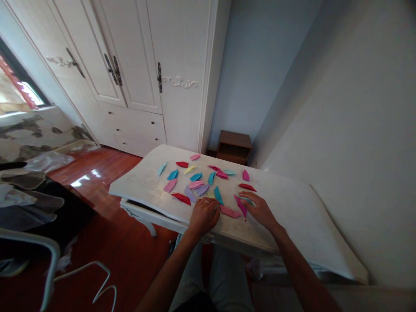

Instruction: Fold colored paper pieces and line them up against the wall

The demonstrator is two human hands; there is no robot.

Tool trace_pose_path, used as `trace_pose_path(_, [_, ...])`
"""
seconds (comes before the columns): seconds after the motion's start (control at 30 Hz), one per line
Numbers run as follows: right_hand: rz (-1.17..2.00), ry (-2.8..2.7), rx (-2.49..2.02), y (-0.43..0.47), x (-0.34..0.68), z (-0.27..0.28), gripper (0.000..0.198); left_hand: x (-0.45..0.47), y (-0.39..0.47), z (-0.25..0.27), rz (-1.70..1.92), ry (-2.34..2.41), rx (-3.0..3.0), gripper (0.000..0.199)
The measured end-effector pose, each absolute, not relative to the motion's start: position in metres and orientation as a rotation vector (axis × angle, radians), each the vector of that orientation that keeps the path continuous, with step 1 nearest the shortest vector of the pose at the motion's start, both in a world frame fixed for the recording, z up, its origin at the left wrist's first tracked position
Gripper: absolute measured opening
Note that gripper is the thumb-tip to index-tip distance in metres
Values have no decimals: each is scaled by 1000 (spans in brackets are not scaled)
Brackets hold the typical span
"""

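Observation:
My right hand (259, 209) is at a magenta folded paper piece (240, 207), its thumb and forefinger at the upper end of it. A teal piece (248, 201) shows partly behind those fingers. My left hand (204, 214), with a ring on one finger, rests curled at the table's near edge; whatever its fingers hold, if anything, is hidden. Just right of it lies a long pink folded strip (229, 212). Beyond it are a blue piece (218, 195) and a purple one (202, 189). A red piece (182, 198) lies to its left.
More folded papers in several colours are scattered over the white table (143, 182), including a red one (247, 187) and a yellow one (190, 169). A white wardrobe (182, 52) and a brown nightstand (234, 139) stand behind. A wall runs along the right.

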State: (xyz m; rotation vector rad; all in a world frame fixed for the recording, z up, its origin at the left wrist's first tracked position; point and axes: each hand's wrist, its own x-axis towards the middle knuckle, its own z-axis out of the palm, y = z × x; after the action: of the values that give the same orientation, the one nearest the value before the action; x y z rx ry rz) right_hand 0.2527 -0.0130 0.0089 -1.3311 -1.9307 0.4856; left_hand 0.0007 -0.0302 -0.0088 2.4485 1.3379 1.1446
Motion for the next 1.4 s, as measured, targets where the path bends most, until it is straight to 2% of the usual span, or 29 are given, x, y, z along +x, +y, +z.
trace_pose_path(0.17, [489,-1889,-1349,-27,253,-1,30,-1,-32,-9,1174,1317,2446,13])
trace_pose_path(0.37, [286,-1795,-1393,-41,260,-18,27,0,-29,-12,1237,1424,2427,14])
trace_pose_path(0.47, [213,-1542,-1439,-51,268,-17,25,-1,-28,-14,1391,1450,2318,13])
trace_pose_path(0.57, [284,-1206,-1523,-60,276,-17,28,-4,-30,-15,1507,1414,2161,14])
trace_pose_path(0.73, [379,-910,-1573,-75,284,-18,33,-10,-35,-12,1402,1307,2141,20])
trace_pose_path(0.9, [454,-1012,-1580,-84,280,-8,48,-14,-33,-5,1261,1245,2122,42])
trace_pose_path(1.4, [433,-1183,-1653,-86,272,-2,45,-15,-29,-2,1316,1303,1944,43])
